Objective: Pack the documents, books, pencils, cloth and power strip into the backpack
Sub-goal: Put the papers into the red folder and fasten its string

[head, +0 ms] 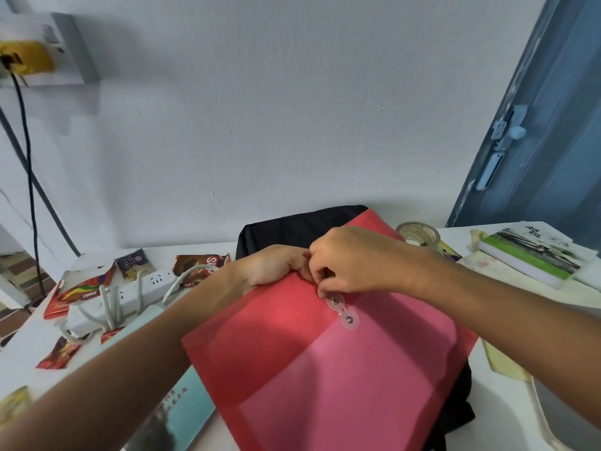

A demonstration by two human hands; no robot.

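1. The step in hand looks like fastening the red document folder (325, 369), which lies on top of the black backpack (292, 226) in the middle of the white table (507, 385).
2. The right hand (354, 258) has its fingers curled, pinching at the folder's clasp (341, 309), two clear round discs; whether a string is held I cannot tell.
3. The left hand (276, 265) rests on the folder's far edge just beside the right hand. Its fingers are mostly hidden, so I cannot tell whether it grasps the folder.
4. Next, I judge, the folder must be closed, lifted, and the backpack's opening found; no zip shows.
5. Not yet packed: the white power strip (120, 297) at left and a green book (533, 255) at far right.
6. The near book (182, 415) is partly under the left arm. No pencils are visible, and I cannot pick out the cloth.
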